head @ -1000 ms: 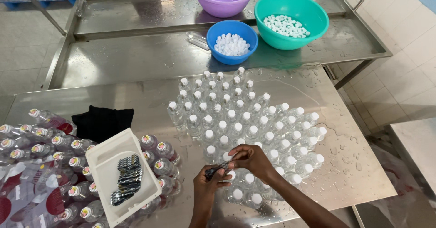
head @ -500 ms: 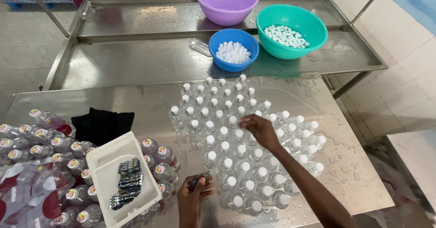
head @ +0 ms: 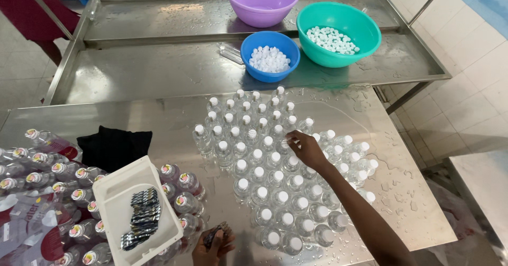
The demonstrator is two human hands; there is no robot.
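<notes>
Several clear bottles with white caps (head: 267, 170) stand upright in a tight cluster on a wet steel table (head: 159, 118). My right hand (head: 306, 148) reaches over the cluster, fingertips pinched at the cap of one bottle near its middle. My left hand (head: 212, 246) sits low at the table's front edge, closed around a small dark strip (head: 213, 234). A white rectangular tray (head: 138, 213) holding several dark strips lies just left of that hand.
Labelled bottles lie piled on their sides (head: 47, 192) at the left, beside a black cloth (head: 114, 147). A second steel table behind carries a blue bowl (head: 270, 57) and a teal bowl (head: 338, 33) of white caps, plus a purple bowl (head: 262, 0).
My right hand has left my left hand and moved up into the bottle cluster. My left hand has dropped toward the front edge, still holding the dark strip.
</notes>
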